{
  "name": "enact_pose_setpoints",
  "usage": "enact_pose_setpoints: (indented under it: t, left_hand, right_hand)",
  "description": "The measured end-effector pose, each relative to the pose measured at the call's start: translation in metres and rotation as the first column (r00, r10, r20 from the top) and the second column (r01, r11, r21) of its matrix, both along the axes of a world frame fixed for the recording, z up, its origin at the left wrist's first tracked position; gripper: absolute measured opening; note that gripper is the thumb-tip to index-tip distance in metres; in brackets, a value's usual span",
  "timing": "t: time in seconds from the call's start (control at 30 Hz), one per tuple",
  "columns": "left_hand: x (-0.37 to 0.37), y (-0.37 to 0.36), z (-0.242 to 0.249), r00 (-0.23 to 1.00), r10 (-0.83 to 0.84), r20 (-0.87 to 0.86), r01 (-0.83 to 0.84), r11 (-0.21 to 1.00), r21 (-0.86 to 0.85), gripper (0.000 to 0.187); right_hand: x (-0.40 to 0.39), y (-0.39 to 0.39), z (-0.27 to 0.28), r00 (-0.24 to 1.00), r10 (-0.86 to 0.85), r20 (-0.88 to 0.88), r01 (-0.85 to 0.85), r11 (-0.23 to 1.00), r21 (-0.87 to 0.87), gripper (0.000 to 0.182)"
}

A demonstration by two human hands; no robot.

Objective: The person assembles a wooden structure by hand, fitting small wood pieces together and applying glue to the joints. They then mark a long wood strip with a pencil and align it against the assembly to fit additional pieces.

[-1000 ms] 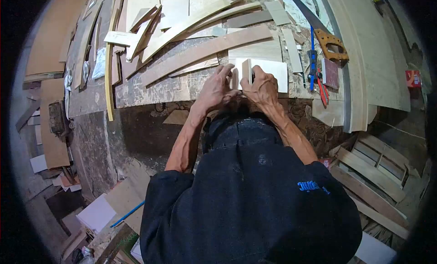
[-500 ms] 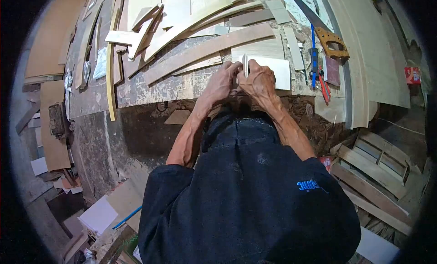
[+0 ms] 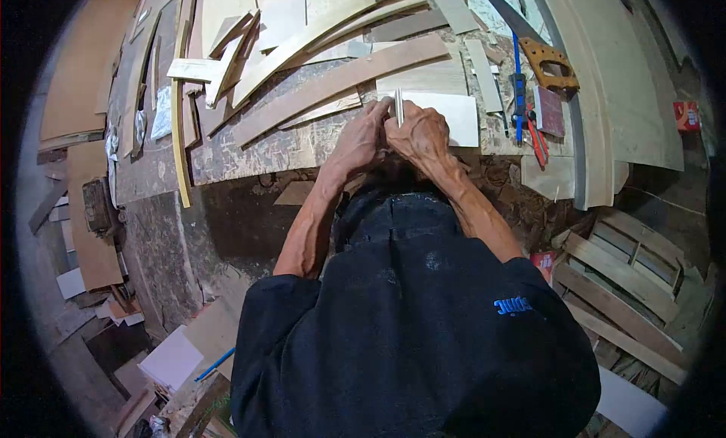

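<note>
At the workbench's front edge, my two hands meet. My right hand (image 3: pixel 421 132) is closed around a thin, pale strip (image 3: pixel 399 104) that points away from me, seen nearly edge-on. Close beside it, my left hand (image 3: pixel 361 141) has its fingers bent together at the strip's left side; what they grip is hidden. Under and to the right of my right hand lies a white board (image 3: pixel 460 120). Just left of the hands are a long brown wood strip (image 3: pixel 344 88) and a shorter pale piece (image 3: pixel 325 109).
A handsaw (image 3: pixel 550 64) lies at the bench's right, near a blue utility knife (image 3: pixel 519 90), red-handled pliers (image 3: pixel 538 139) and a dark red block (image 3: pixel 549 111). Wood offcuts (image 3: pixel 302 49) cover the back of the workbench (image 3: pixel 257 157). Wooden frames (image 3: pixel 620 249) lie low at right.
The view has shifted slightly, with bench items appearing a little further left. Both hands stay together at the strip, and my left fingers sit slightly differently against it.
</note>
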State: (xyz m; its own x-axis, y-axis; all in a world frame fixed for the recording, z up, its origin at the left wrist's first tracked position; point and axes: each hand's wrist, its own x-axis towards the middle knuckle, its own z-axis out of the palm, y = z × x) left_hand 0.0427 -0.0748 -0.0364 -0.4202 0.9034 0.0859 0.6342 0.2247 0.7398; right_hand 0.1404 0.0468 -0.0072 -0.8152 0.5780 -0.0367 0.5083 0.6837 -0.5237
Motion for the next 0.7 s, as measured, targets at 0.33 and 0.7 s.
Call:
enact_pose_setpoints:
  t: [0.33, 0.7]
  left_hand:
    - [0.005, -0.001, 0.009, 0.999, 0.02, 0.04, -0.019, 1.0, -0.022, 0.07]
    - [0.009, 0.0, 0.022, 0.995, 0.081, 0.061, -0.067, 0.976, -0.205, 0.088]
  right_hand:
    - [0.001, 0.005, 0.011, 0.993, 0.044, 0.109, -0.034, 0.995, -0.093, 0.039]
    - [0.008, 0.025, 0.007, 0.992, 0.116, -0.043, -0.123, 0.974, -0.191, 0.038]
